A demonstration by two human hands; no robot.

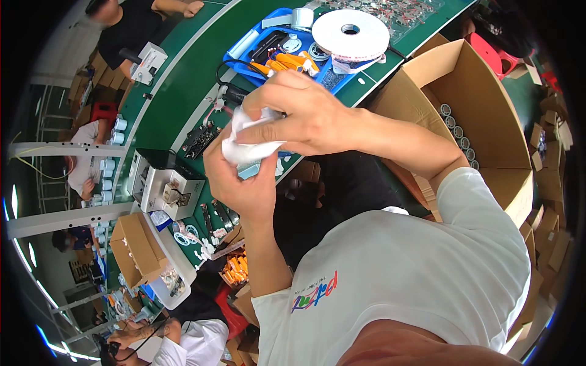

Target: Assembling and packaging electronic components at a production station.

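My left hand (241,186) is closed around a pale blue, smooth-sided object (249,170), of which only one end shows below the fingers. A crumpled white cloth or tissue (253,149) covers its upper part. With bent fingers and thumb, my right hand (305,116) pinches that white cloth and presses it against the object. Both hands are raised together over the near edge of the green workbench (177,79). The hidden part of the object keeps its kind from showing. Just beyond the hands, a dark cylindrical tool (232,93) with a cable is partly covered.
A blue tray (235,52) holds orange parts and a large white tape reel (350,32). Left stands a boxy silver machine (174,189); small dark parts (199,139) lie nearer. An open carton (488,97) with round parts stands right. Other people sit along the benches at left.
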